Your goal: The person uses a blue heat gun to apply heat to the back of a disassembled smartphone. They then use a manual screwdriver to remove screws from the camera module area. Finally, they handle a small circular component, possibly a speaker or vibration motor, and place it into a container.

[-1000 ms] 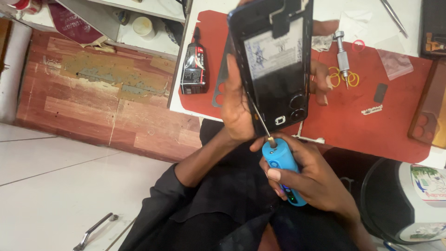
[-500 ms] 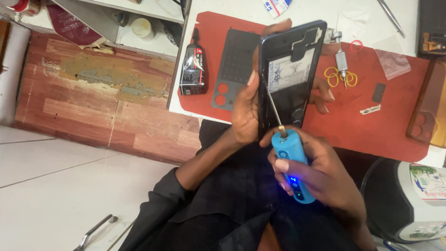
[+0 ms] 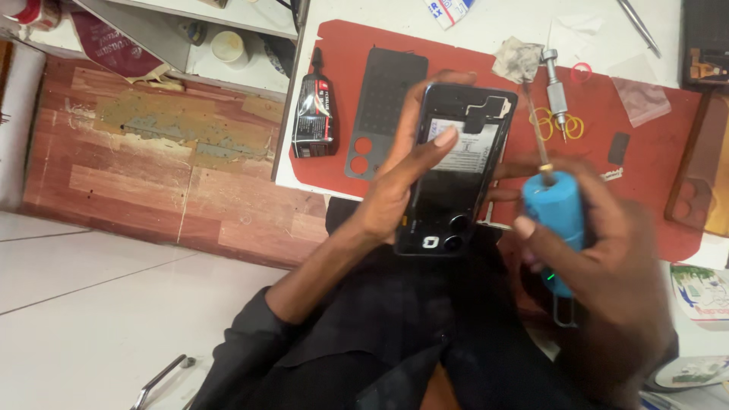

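Left hand (image 3: 395,190): closed round the black opened smartphone with its back cover off (image 3: 456,175), thumb laid across the exposed inner plate, holding it up over the near edge of the surface.
Right hand (image 3: 600,258): wrapped firmly round a blue cylindrical powered screwdriver (image 3: 558,220), whose thin bit points up and away, clear of the phone and just to its right.
Step in hand: by the look of it, unscrewing work on the phone's inner frame, the bit off the screws at this instant.
Next move calls for: judging from the gap, seating the tip squarely in a small screw head while the phone is kept steady.
Around: red work mat (image 3: 645,167); grey phone back cover (image 3: 383,106) flat on it; black glue tube (image 3: 315,114); silver hand screwdriver (image 3: 557,95).
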